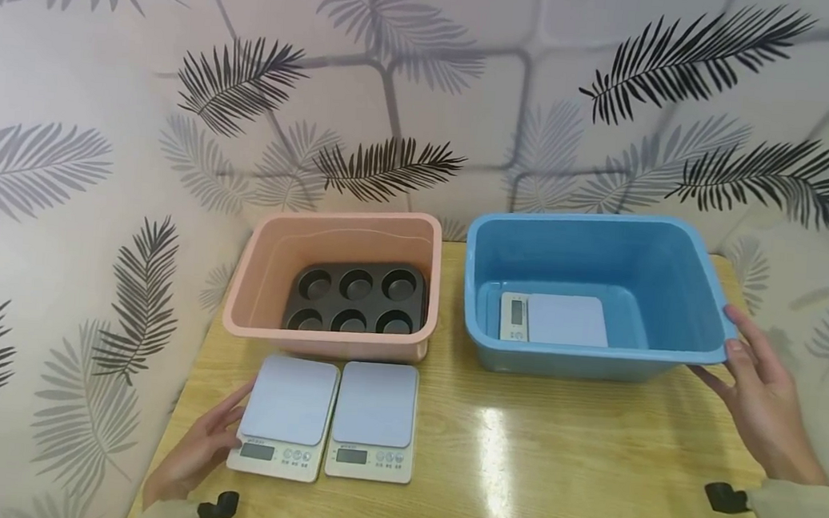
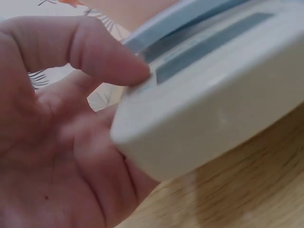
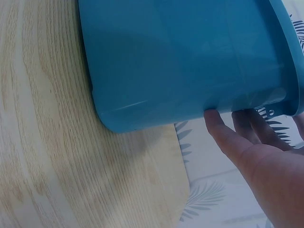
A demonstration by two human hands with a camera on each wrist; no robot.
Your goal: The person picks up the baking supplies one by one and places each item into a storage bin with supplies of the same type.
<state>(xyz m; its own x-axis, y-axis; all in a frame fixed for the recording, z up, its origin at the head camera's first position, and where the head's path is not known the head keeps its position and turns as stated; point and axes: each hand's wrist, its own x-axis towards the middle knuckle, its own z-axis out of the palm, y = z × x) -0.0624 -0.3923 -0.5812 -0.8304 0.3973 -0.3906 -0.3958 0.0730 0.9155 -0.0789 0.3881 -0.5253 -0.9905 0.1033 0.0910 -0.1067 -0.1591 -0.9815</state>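
My left hand grips the left edge of a white kitchen scale. In the left wrist view its thumb lies over the scale's top beside the display, with fingers underneath; the scale's near edge looks raised off the wood. A second kitchen scale lies close to its right. At the right end of a blue tub, my right hand holds the front corner by the rim. The right wrist view shows fingertips against the tub's outer wall. A third kitchen scale lies inside the tub.
A pink tub stands left of the blue one, behind the two scales. Inside it is a dark muffin tin. All rest on a wooden table, backed by a leaf-patterned covering.
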